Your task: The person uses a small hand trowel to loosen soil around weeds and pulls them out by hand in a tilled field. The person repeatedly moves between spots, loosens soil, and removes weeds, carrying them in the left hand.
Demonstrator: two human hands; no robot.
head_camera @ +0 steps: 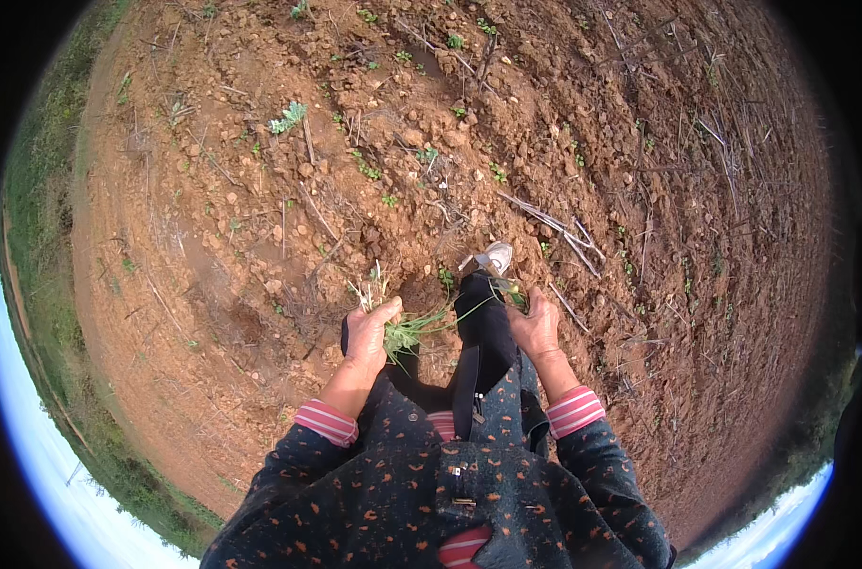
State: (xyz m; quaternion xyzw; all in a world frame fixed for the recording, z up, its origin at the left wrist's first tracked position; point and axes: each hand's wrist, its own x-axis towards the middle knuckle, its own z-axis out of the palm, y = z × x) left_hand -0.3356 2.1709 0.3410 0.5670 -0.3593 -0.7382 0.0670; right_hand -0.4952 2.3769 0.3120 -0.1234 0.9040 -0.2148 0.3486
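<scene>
A bunch of green plants with pale roots [405, 334] is held in my left hand [369, 334], roots pointing away from me and leaves hanging towards my legs. Over at my right thigh, my right hand [536, 324] has its fingers curled on a small green weed with a yellowish part [514, 293]. Long thin green blades stretch between the two hands across my dark trouser leg. Just beyond the right hand is a metal tool blade [478, 263], partly hidden, beside my light-coloured shoe [499, 256].
Brown cloddy soil [260, 242] surrounds me, dotted with small green seedlings [368, 168]. Dry stalks [555, 226] lie ahead to the right. A grey-green leafy plant [288, 118] grows further off to the left. Green vegetation [40, 213] borders the field on the left.
</scene>
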